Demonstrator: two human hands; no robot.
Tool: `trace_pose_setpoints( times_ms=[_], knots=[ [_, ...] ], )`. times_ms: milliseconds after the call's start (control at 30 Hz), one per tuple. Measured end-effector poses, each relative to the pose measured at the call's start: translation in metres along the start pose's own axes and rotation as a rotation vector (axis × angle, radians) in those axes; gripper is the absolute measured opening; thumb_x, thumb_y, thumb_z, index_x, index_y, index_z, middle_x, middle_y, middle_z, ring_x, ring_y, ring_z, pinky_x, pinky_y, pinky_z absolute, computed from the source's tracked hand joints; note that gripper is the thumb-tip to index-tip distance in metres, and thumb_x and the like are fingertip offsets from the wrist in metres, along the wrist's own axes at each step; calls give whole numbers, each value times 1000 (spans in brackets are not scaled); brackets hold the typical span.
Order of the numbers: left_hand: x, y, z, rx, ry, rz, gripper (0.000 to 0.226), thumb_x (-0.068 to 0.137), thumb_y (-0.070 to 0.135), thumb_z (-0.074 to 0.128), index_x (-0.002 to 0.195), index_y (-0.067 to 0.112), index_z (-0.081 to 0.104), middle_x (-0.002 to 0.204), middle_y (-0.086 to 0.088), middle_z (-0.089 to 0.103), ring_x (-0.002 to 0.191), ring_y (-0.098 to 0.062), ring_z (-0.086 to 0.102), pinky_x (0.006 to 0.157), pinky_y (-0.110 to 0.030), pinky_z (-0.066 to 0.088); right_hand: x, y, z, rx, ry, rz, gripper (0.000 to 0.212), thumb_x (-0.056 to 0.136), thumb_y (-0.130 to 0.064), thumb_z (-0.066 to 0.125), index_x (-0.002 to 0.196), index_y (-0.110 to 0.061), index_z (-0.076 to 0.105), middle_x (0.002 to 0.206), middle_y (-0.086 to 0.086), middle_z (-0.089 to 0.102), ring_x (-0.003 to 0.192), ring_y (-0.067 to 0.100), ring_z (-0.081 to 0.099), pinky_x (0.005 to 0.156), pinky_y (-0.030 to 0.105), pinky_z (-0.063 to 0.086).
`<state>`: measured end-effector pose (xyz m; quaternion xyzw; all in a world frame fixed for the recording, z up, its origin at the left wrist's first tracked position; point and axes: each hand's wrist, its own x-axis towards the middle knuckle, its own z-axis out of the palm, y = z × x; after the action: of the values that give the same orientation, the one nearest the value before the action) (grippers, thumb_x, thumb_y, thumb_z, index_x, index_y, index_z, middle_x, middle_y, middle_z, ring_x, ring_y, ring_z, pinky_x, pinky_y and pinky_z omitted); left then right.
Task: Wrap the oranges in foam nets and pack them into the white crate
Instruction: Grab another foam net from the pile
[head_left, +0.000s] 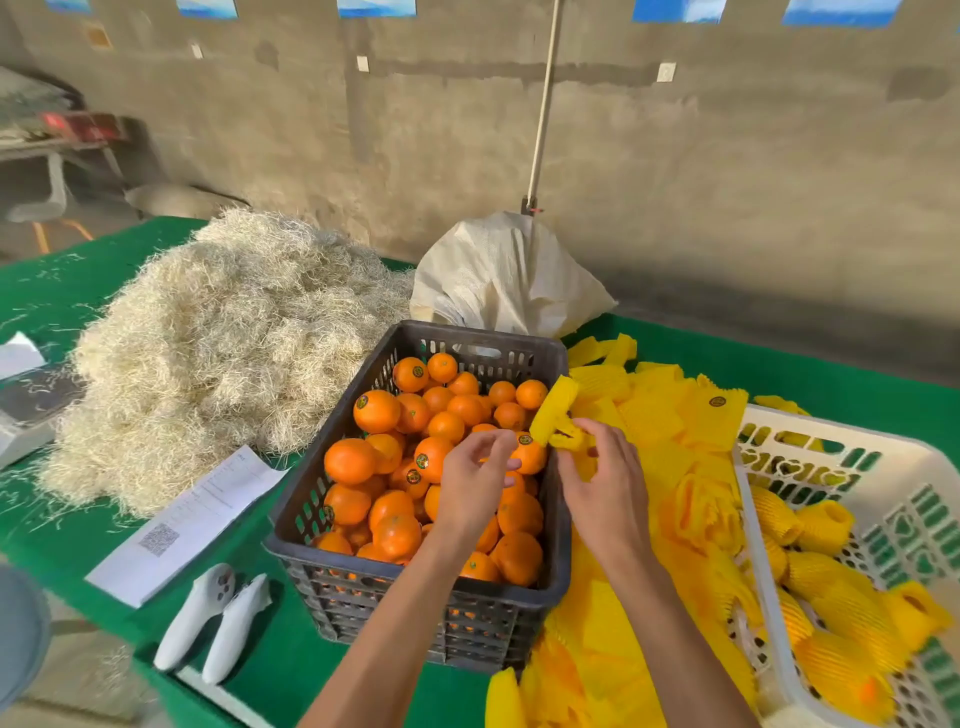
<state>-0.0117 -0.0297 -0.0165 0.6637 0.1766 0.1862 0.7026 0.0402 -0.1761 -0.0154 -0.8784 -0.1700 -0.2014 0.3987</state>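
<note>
Head view: the left hand (470, 480) curls its fingers (496, 441) round an orange (529, 453) above the dark crate (561, 519) of oranges. The right hand (605, 483) pinches 1 yellow foam net (556, 415), apparently touching that orange. Loose nets (654, 415) cover the green counter (291, 654); the white crate (769, 571) on the right holds wrapped oranges (821, 525).

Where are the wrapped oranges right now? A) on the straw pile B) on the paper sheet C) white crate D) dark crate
C: the netted oranges lie in the white crate at right; the dark crate holds only bare oranges.
</note>
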Motion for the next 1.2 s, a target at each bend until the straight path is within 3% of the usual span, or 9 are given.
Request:
trace_pose_setpoints(
  times_ms=[167, 400, 500, 600, 767, 900, 1000, 1067, 1200],
  knots=[
    [4, 3, -4, -100, -104, -71, 36, 92, 52, 72, 112, 22, 78, 104, 7, 78, 101, -8, 73, 77, -29, 63, 3, -22, 6, 177, -194, -127, 43, 96, -24, 66, 137, -30, 55, 138, -16, 52, 126, -4, 46, 97, 4, 38],
    [8, -8, -26, -73, -77, 106, 15, 101, 30, 68, 103, 25, 82, 100, 1, 79, 100, -19, 75, 79, -35, 65, -1, -28, 28, 382, -297, 48, 44, 95, -46, 65, 133, -25, 65, 134, -10, 64, 120, 5, 61, 95, 25, 56],
    [11, -14, -34, -8, -8, 96, 19, 102, 18, 63, 95, 22, 80, 93, 0, 78, 92, -21, 76, 72, -33, 64, 2, -25, 36, 208, -238, 102, 31, 99, -31, 63, 129, -23, 67, 121, -3, 72, 107, 12, 67, 86, 29, 57],
    [27, -18, -50, 215, 112, 93, 8, 99, 22, 67, 97, 18, 74, 93, 2, 75, 89, -23, 73, 76, -40, 63, 4, -21, 38, 164, -162, 175, 27, 99, -21, 63, 125, -21, 68, 118, 0, 72, 103, 15, 65, 83, 28, 55],
    [58, -25, -67, 620, 115, 41, 45, 99, 27, 67, 141, 15, 57, 144, -8, 56, 136, -29, 46, 112, -44, 37, 13, -15, 37, 21, -248, 149, 28, 100, -29, 61, 125, -17, 67, 117, 2, 69, 107, 21, 64, 85, 37, 55],
    [78, -36, -70, 896, -13, -111, 70, 89, 20, 77, 150, 7, 43, 146, -18, 51, 134, -36, 47, 107, -44, 45, 20, -11, 35, -18, -290, 108, 22, 101, -27, 61, 118, -15, 68, 105, 2, 67, 92, 15, 61, 73, 25, 45],
    [83, -29, -67, 1046, -66, -135, 54, 84, 26, 83, 127, 6, 58, 130, -19, 57, 116, -35, 57, 97, -45, 54, 23, -11, 38, -69, -268, 104, 19, 100, -26, 62, 112, -13, 68, 99, 2, 64, 89, 15, 59, 70, 22, 41],
    [79, -22, -66, 1007, -10, -119, 56, 80, 34, 87, 120, 6, 59, 128, -19, 55, 114, -35, 56, 95, -49, 55, 24, -11, 40, -102, -258, 102, 19, 100, -25, 62, 113, -12, 68, 101, 3, 63, 89, 14, 57, 71, 22, 41],
    [59, 8, -63, 521, 75, -130, 88, 75, 48, 89, 143, 5, 54, 140, -10, 58, 124, -28, 59, 97, -43, 56, 27, -13, 42, -168, -275, 51, 26, 101, -22, 59, 122, -9, 66, 115, 7, 61, 105, 21, 59, 82, 27, 46]
  ],
)
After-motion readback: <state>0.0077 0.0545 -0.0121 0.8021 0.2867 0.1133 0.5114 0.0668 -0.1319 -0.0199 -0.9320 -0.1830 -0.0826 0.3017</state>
